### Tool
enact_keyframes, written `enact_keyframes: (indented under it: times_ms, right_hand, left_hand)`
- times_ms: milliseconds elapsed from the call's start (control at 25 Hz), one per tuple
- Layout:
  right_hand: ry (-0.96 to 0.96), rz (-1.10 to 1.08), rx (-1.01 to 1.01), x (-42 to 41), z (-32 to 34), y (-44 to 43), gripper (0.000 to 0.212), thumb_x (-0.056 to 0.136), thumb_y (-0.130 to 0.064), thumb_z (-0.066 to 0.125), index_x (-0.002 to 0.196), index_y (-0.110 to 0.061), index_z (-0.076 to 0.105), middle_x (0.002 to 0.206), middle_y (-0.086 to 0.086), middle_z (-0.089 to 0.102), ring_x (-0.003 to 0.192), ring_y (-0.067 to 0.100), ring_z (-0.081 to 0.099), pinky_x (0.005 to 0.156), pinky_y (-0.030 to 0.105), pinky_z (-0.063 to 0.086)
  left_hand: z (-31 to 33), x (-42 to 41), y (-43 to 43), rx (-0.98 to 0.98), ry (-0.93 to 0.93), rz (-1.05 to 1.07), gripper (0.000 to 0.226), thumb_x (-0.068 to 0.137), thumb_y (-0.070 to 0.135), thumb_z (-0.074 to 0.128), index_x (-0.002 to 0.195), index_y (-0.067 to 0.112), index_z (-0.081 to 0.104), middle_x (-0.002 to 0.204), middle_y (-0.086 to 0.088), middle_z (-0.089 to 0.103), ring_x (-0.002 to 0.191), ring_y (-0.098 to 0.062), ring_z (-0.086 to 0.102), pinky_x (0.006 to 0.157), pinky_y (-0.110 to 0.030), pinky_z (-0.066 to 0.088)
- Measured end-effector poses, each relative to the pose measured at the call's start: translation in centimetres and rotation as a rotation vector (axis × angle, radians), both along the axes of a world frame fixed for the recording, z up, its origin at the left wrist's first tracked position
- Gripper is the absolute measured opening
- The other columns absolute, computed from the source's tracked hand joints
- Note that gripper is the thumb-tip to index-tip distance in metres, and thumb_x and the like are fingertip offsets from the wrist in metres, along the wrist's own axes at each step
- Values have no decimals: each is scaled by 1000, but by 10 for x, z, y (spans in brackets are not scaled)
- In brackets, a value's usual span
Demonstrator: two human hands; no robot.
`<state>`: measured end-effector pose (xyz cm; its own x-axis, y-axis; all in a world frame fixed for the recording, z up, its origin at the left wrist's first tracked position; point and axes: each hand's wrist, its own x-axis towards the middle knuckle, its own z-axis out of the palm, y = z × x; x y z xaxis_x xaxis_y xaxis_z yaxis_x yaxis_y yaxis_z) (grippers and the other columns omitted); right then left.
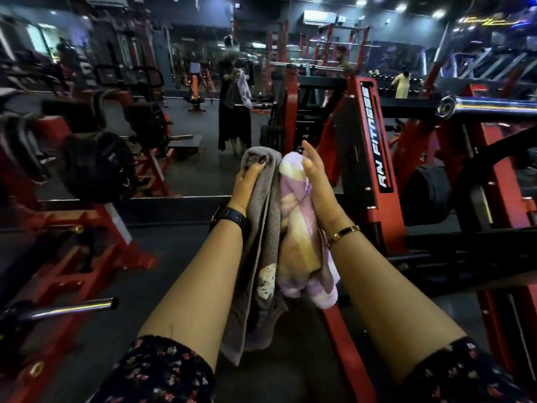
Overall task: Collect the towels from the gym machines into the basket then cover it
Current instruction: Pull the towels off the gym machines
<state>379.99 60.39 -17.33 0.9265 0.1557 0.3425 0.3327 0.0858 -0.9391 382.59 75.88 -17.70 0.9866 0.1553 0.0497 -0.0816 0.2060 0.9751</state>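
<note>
I see my left hand (247, 181) at centre frame, fingers curled over the top edge of a grey towel (261, 228) that hangs down past the wrist toward 6 o'clock. Touching it on the 3 o'clock side is a lilac-and-cream towel (296, 205), bunched and drooping. My right hand (313, 175) lies flat against it, fingers straight and pointing up; I can't see the thumb. Both towels are held in the air. A red machine upright (374, 146) stands at 2 o'clock, and a mirror (203, 112) at 12 o'clock.
</note>
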Motion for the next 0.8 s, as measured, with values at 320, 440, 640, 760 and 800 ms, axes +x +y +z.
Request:
enact_keyframes:
  times_ms: [320,440,640,760,800]
  right_hand:
    - [-11,274,-75,0,-10,101,86,63,-45,76,140,-32,40,144,1,42,124,11,51,104,31,45]
    - [-22,360,-125,4,-9,139,82,60,-50,77,135,-36,47,143,2,46,128,16,49,106,36,43]
    - [-20,493,-78,12,-13,189,56,76,-34,75,127,-20,57,125,3,62,114,19,60,96,32,51]
    - [-19,626,-53,3,-14,217,43,75,-34,73,114,-20,63,116,5,67,108,20,64,94,34,52]
    - [-25,678,-52,-2,-17,226,46,72,-38,74,114,-19,64,116,6,67,108,21,64,94,36,52]
  left_hand:
    - [-6,-48,93,18,-74,194,15,84,27,64,79,17,54,72,8,61,60,8,60,60,-3,43]
    - [-5,-63,127,89,-79,359,12,93,14,54,81,17,54,77,4,57,65,4,58,61,-5,45]
    - [-4,-88,164,203,-103,574,13,92,14,57,81,22,57,79,2,60,72,-4,59,73,-20,47]
    - [-8,-116,179,238,-78,787,11,89,21,63,89,10,60,81,-4,64,72,-7,62,69,-16,49]
    - [-12,-127,183,241,-61,844,18,86,26,65,94,9,61,88,-10,67,79,-15,64,75,-22,51]
